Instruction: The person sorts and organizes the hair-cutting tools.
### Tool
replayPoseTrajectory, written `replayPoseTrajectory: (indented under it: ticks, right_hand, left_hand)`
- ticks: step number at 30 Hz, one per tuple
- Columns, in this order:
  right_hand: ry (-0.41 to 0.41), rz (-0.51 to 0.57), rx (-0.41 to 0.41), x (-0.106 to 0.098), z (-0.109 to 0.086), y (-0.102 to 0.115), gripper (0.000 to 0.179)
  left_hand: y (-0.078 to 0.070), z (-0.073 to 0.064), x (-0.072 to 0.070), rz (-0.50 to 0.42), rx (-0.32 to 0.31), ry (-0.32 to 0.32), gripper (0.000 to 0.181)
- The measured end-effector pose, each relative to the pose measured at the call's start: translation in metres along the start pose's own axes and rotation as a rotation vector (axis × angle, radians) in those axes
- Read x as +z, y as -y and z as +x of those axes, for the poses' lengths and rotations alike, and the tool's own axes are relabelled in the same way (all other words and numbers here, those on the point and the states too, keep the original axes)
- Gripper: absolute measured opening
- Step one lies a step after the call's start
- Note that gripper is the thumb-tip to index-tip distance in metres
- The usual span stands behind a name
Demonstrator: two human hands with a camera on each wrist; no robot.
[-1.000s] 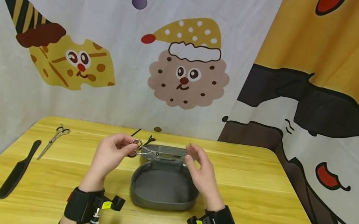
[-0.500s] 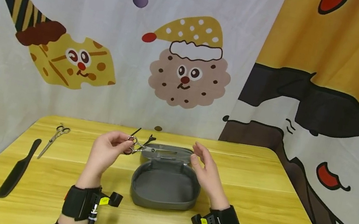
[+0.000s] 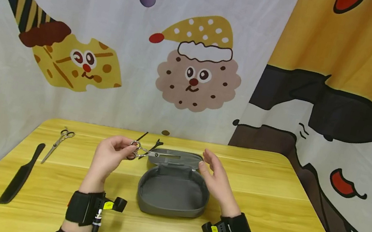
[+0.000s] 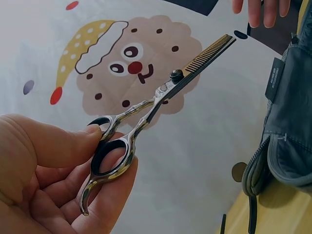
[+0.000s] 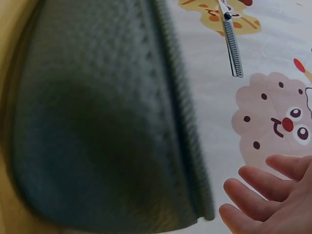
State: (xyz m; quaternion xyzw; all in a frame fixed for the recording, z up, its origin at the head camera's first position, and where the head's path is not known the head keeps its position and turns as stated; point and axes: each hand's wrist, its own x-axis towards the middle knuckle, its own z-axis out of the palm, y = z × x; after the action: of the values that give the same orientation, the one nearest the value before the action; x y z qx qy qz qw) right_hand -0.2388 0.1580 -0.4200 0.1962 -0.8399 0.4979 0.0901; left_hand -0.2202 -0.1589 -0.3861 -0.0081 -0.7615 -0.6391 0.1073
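My left hand (image 3: 107, 158) pinches silver thinning shears (image 3: 155, 154) by their finger rings, thumb against fingers. In the left wrist view the toothed blade (image 4: 209, 52) points up and right, with the blades together. Below them in the head view stands an opened grey zip case (image 3: 173, 194), its lid tipped back behind it. My right hand (image 3: 218, 182) hovers at the case's right side with fingers extended and nothing in them. In the right wrist view those fingers (image 5: 256, 195) are apart from the shears, and the case wall (image 5: 97, 122) fills the left.
A black comb (image 3: 21, 176) and a second pair of scissors (image 3: 58, 146) lie on the left of the wooden table (image 3: 266, 213). Slim black pieces, including a forked end (image 3: 158, 143), show behind the shears. A printed curtain (image 3: 136, 61) hangs behind the table.
My right hand has drawn back to the right, away from the shears' tip. My left hand has shifted slightly left with the shears. The case stays in place.
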Motion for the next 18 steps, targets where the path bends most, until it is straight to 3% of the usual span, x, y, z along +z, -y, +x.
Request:
replayPoseTrajectory:
  ticks: [9, 18]
  right_hand:
    - [0.072, -0.059, 0.048, -0.004, 0.002, -0.013, 0.057]
    - [0.169, -0.048, 0.142, -0.015, 0.017, -0.025, 0.062]
  left_hand:
    - [0.008, 0.002, -0.001, -0.011, -0.023, -0.002, 0.016]
    - [0.014, 0.005, -0.002, -0.015, -0.045, -0.001, 0.016]
